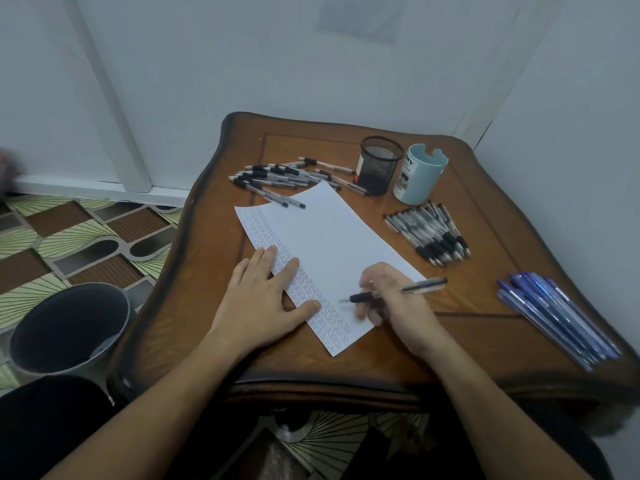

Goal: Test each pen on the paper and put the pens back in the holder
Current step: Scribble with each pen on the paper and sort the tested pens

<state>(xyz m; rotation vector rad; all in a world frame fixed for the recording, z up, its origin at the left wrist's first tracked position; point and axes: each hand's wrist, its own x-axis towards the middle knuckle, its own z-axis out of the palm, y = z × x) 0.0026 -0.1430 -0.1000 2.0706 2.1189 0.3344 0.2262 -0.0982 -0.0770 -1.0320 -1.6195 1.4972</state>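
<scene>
A white paper (332, 244) lies slanted on the wooden table (485, 334), with rows of small ink marks along its left edge. My left hand (263, 299) presses flat on that edge. My right hand (394, 299) grips a black pen (424, 285), its tip pointing left just over the paper's lower part. A black mesh holder (379, 164) and a light blue holder (420, 174) stand at the back. Several black pens (277, 178) lie left of the mesh holder. Another pile of black pens (433, 233) lies right of the paper.
Several blue pens (557, 317) lie near the table's right edge. A grey bin (69, 327) stands on the patterned floor left of the table. White walls close in behind and to the right.
</scene>
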